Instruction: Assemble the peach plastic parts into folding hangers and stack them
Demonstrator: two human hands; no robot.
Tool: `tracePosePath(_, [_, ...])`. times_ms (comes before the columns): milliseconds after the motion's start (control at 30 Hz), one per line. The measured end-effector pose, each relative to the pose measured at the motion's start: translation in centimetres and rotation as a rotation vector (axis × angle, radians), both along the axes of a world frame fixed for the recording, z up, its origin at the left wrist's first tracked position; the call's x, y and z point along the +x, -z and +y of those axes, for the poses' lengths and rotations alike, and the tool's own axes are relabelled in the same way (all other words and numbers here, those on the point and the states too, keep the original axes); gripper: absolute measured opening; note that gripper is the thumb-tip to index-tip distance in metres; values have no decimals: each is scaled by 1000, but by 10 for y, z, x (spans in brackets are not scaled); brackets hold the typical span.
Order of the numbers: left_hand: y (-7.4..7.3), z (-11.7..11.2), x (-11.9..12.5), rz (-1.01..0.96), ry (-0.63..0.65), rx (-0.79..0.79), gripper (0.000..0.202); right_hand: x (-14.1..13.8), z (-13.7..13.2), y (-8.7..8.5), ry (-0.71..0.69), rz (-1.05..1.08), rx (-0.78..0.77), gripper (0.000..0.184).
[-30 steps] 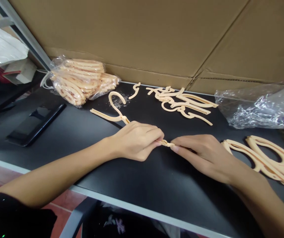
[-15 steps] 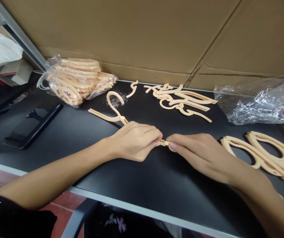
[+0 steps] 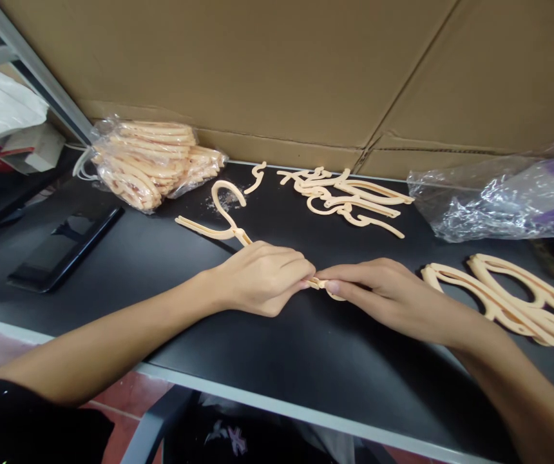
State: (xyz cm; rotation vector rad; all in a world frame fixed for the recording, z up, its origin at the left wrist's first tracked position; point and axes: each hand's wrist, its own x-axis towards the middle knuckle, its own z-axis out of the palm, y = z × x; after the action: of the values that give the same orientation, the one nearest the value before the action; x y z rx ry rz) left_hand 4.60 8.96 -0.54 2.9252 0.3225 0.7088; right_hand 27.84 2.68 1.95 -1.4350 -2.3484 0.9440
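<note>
A peach plastic hanger lies on the black table, its hook pointing toward the cardboard. My left hand is closed around the hanger's right arm. My right hand pinches the end of that same arm between thumb and fingers, right against my left fingertips. The part of the hanger under both hands is hidden.
A bag of peach hangers sits at the back left. Loose hanger pieces lie at the back middle. Finished hangers are stacked at right, a crumpled clear bag behind them. A phone lies at left. A cardboard wall stands behind the table.
Both hands stay pinched on the hanger's arm. My right fingers have crept slightly left toward my left hand. The view has shifted a little.
</note>
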Motion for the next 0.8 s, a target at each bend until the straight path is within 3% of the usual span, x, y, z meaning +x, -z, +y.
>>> tracePosePath(300, [3, 0, 1, 24, 2, -50, 20, -4, -2, 8, -6, -76, 116, 34])
tracePosePath(800, [2, 1, 0, 25, -12, -146, 16, -9, -8, 20, -39, -159, 477, 36])
